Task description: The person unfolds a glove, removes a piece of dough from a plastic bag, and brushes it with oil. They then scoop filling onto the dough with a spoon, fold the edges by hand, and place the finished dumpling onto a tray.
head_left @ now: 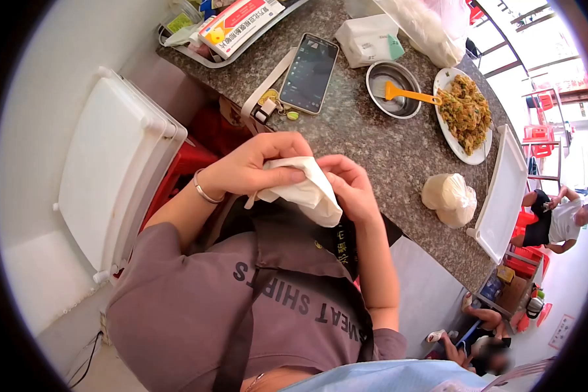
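Note:
A crumpled white tissue (307, 193) is held in front of my chest, between both hands, at the near edge of the stone-topped table. My left hand (271, 164), with a bangle at the wrist, is closed on its left part, thumb lying across the top. On the other side, my right hand (349, 186) pinches its right edge with bent fingers. A loose fold of the tissue hangs down between the hands. Beyond them on the table lie a phone (309, 73) and a strap with keys (266, 98).
Along the table are a tissue pack (366, 40), a metal bowl (379, 98) with an orange brush (411, 96), a plate (459, 155) of chopped filling, a pale bagged lump (449, 199) and a white tray (505, 196). A lidded white bin (114, 170) stands left. People sit at right.

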`<act>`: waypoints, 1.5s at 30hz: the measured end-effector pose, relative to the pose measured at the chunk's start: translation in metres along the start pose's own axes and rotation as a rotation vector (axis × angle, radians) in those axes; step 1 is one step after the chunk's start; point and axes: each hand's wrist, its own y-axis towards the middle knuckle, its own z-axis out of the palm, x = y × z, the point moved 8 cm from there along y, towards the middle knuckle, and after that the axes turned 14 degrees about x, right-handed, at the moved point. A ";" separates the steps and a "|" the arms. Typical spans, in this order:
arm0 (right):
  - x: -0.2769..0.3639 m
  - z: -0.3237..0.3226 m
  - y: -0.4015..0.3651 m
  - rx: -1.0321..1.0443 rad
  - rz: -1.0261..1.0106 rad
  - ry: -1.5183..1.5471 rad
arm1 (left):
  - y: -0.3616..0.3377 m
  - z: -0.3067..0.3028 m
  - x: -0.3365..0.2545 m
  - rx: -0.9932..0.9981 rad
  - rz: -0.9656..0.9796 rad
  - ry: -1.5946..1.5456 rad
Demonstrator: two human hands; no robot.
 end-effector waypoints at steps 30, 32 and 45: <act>0.157 -0.003 0.060 -0.249 -0.005 -1.067 | -0.047 -0.055 0.054 0.017 -0.110 0.030; 0.171 -0.009 0.079 -0.271 0.004 -1.124 | -0.048 -0.064 0.052 -0.116 -0.134 -0.109; 0.200 -0.047 0.205 -0.221 -0.139 -1.573 | -0.021 -0.112 0.023 -0.664 -0.078 0.390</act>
